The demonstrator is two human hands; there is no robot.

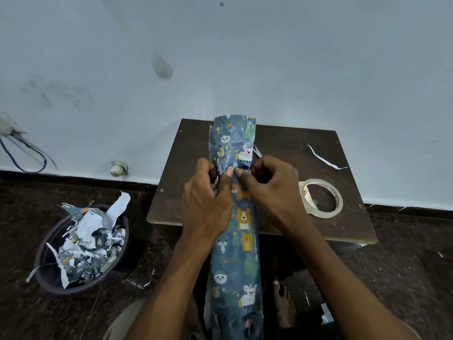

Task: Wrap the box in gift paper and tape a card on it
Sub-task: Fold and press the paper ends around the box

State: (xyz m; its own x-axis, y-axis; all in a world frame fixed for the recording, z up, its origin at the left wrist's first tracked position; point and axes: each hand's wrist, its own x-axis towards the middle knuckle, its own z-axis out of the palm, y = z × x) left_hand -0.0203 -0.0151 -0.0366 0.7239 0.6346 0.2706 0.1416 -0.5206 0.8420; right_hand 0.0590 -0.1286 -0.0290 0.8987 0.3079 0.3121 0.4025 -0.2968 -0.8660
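Both hands, left hand (208, 195) and right hand (268, 186), pinch the gift paper (236, 217); tape roll (321, 198) lettering unreadable.

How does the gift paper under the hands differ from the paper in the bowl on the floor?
The gift paper on the table is one long curved sheet; the scraps in the bowl are torn, crumpled bits. Both hands pinch the sheet; nothing touches the scraps. The sheet shows mostly print, the scraps much white backing. Both share the blue animal print.

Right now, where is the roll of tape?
In the head view, the roll of tape lies flat on the right side of the small wooden board, just right of the right hand.
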